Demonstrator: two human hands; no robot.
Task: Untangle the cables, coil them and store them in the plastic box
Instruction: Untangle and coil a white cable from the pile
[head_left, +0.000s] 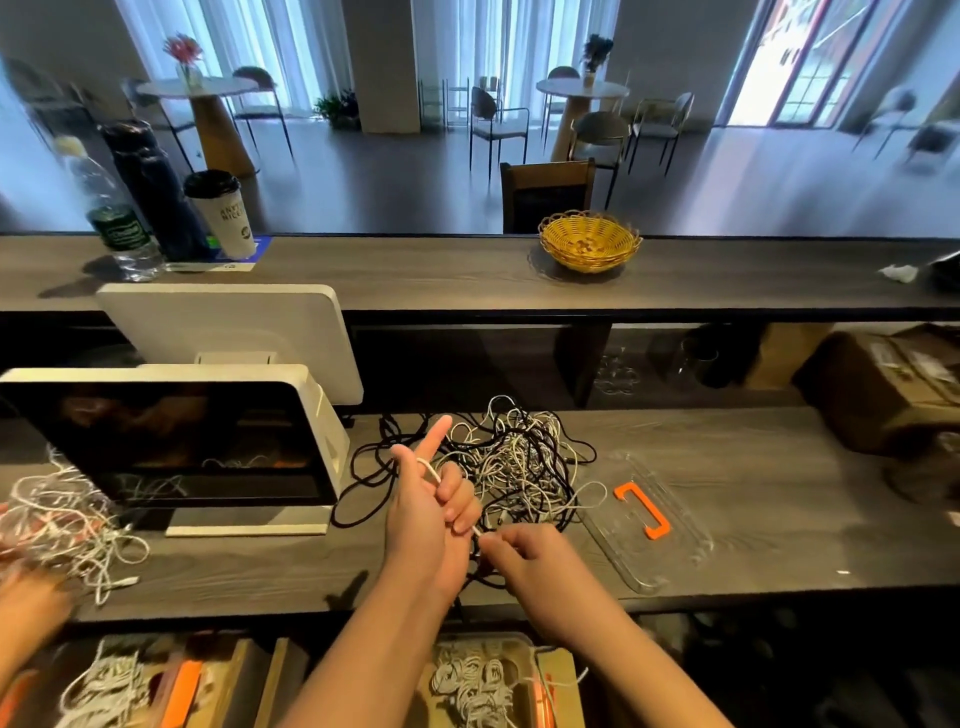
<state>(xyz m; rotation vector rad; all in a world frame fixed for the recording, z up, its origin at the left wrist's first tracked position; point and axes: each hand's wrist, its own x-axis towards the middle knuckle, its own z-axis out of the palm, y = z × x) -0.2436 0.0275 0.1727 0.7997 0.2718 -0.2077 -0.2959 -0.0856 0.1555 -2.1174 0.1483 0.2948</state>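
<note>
A white cable (434, 474) runs across the left hand (426, 512), looped over the base of the raised forefinger and down past the curled lower fingers, which hold it. The right hand (524, 564), just below and to the right, pinches the same cable between thumb and fingertips at its lower end. Both hands sit low in the middle of the frame, over the front edge of the dark wooden counter (753, 499).

Right behind them, at the centre of the frame, lies the tangle of cables (498, 462), black and white strands knotted together in a loose heap on the counter. To the right of the heap a clear plastic lid (647, 525) with an orange handle (641, 512) lies flat on the counter.

At the bottom centre, below the counter edge, a plastic box (553, 675) holds coiled white cables (472, 686). At the bottom left more white cables (104, 691) lie in what looks like another box, though it is too blurred to tell.

At the left edge a second pile of white cables (67, 525) lies on the counter in front of a screen (171, 441), with another person's hand (31, 603) blurred beside it.

On the raised shelf behind, a yellow wicker basket (589, 241) stands to the right of centre; what is inside is unclear. At the upper left stand a water bottle (111, 208) and a paper cup (223, 213).
</note>
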